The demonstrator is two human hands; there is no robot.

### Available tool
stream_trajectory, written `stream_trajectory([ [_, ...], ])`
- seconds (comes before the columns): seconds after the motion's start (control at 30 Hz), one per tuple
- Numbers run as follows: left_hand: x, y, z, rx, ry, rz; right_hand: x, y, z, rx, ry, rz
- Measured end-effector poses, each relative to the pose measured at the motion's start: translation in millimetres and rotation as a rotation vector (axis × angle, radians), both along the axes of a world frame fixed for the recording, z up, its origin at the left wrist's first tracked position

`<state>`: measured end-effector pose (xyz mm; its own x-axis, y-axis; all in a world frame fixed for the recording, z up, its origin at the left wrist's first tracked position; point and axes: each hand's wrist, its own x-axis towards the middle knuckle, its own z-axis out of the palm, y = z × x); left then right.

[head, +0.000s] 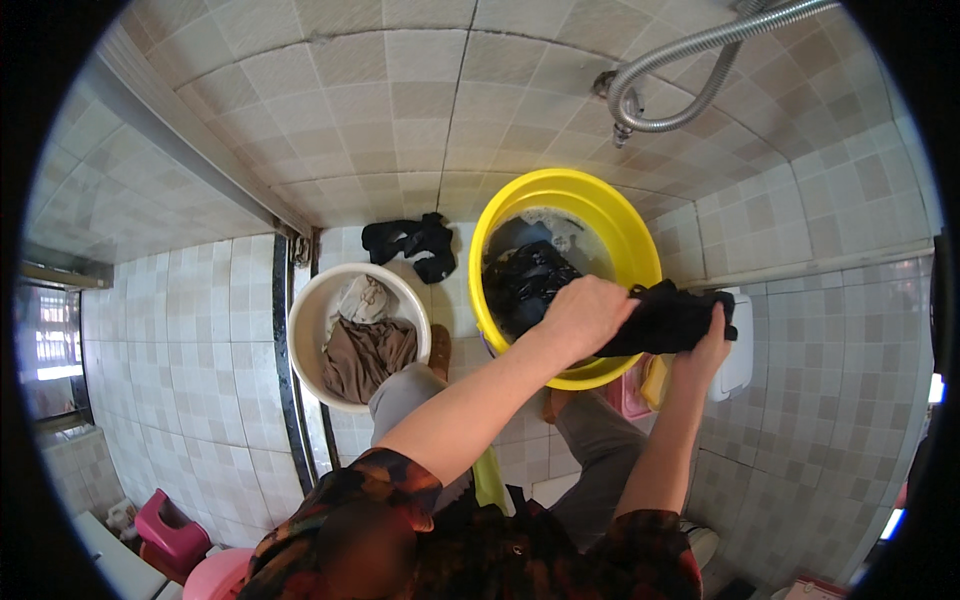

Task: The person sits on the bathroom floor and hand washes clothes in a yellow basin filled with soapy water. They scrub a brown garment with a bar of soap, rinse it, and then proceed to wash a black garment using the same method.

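A black cloth garment (660, 319) is stretched between my two hands over the right rim of a yellow bucket (637, 225). My left hand (589, 315) grips its near-left end above the bucket. On the far right end, my right hand (705, 345) holds it with the thumb on top. Inside the bucket, wet dark clothes (529, 281) lie partly under cloudy water (592, 240) with foam. What kind of garment I hold cannot be told.
Left of the bucket stands a white basin (300, 330) with brown cloth (371, 356) and a pale cloth (365, 300). Black cloth (412, 244) lies on the tiled floor by the wall. A metal shower hose (675, 124) hangs above. A pink stool (169, 529) is at lower left.
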<state>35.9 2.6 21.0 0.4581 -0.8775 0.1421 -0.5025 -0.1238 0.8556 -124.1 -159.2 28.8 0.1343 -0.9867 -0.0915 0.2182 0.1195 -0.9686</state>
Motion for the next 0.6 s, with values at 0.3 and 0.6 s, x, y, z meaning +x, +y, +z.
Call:
stream_trajectory([
  [0.3,-2.9,-31.5,-28.8,-0.469,1.045,0.219,37.5,66.7,28.4,-0.022,-0.031,0.324],
  [0.6,8.0,-46.6,-77.7,-0.321,1.556,0.616,91.1,125.9,5.3,-0.972,0.751,0.332],
])
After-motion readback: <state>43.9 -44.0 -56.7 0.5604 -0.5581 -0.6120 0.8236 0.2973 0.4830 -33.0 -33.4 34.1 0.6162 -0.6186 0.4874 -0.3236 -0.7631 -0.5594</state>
